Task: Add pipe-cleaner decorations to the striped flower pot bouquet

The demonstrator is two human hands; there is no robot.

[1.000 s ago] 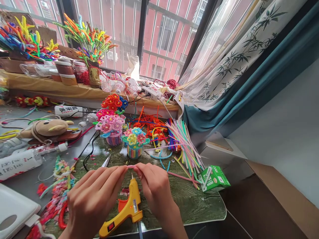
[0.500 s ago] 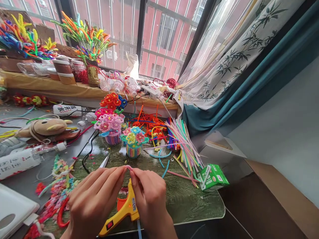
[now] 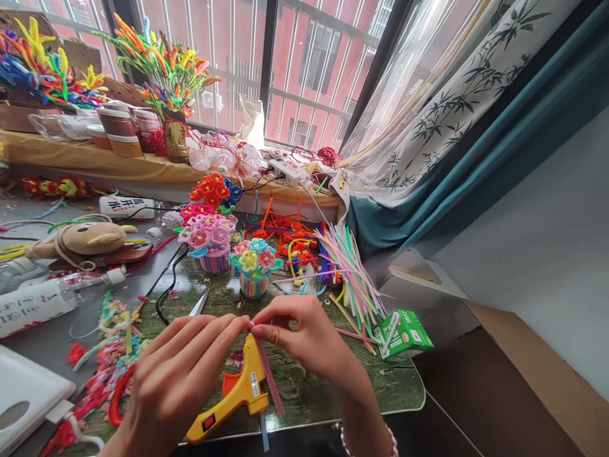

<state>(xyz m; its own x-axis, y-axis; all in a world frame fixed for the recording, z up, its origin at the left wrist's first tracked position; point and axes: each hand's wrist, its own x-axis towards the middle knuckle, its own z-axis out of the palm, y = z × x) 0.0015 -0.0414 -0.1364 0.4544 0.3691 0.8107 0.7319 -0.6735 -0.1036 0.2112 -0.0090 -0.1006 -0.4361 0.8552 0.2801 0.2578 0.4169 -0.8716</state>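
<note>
My left hand [image 3: 183,371] and my right hand [image 3: 307,333] meet fingertip to fingertip over a green mat [image 3: 361,381]. Both pinch one end of a pink pipe cleaner [image 3: 270,374], which hangs down and to the right from the fingers. Under the hands lies a yellow glue gun [image 3: 233,400], nozzle pointing away from me. Just beyond stand two small pipe-cleaner flower pots, a striped one [image 3: 254,266] and a pink one [image 3: 209,241].
A fan of loose pipe cleaners [image 3: 349,266] and a green carton [image 3: 402,333] lie right of the hands. Scissors [image 3: 200,304] and a black cord lie to the left, with a plush toy [image 3: 88,240], a bottle [image 3: 42,301] and coloured scraps [image 3: 111,355]. Flower arrangements crowd the windowsill.
My right hand has lifted and turned, its wrist swinging out to the right. The pink pipe cleaner now shows as a long strand hanging below the fingertips. The left hand has barely moved.
</note>
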